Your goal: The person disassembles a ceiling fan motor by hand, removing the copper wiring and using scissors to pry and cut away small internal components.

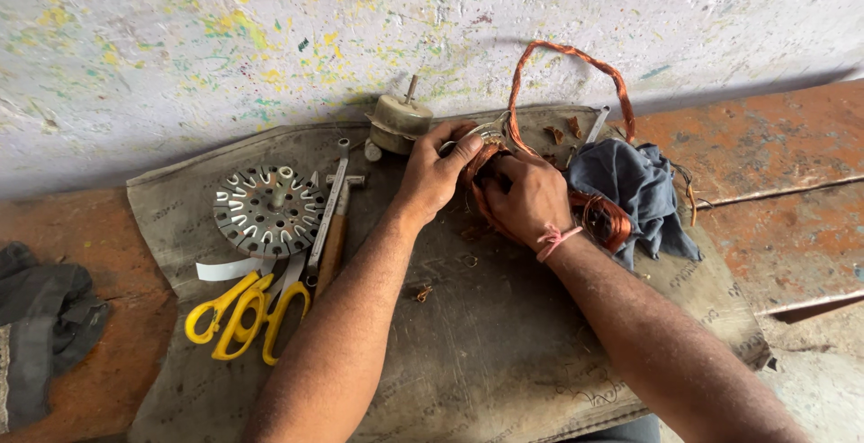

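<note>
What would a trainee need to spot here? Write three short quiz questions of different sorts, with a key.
1. True or false: both hands grip the copper wire coil.
2. Which lies nearest the slotted metal disc? A) yellow scissors B) blue cloth C) small motor
3. Fill in: a loop of copper wire arches up against the ____.

Key
1. True: left hand and right hand both close their fingers on it.
2. A
3. wall

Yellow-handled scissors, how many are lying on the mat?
2, overlapping at the mat's left edge below the slotted metal disc: one pair further left, the other beside it. None seem hidden.
</note>
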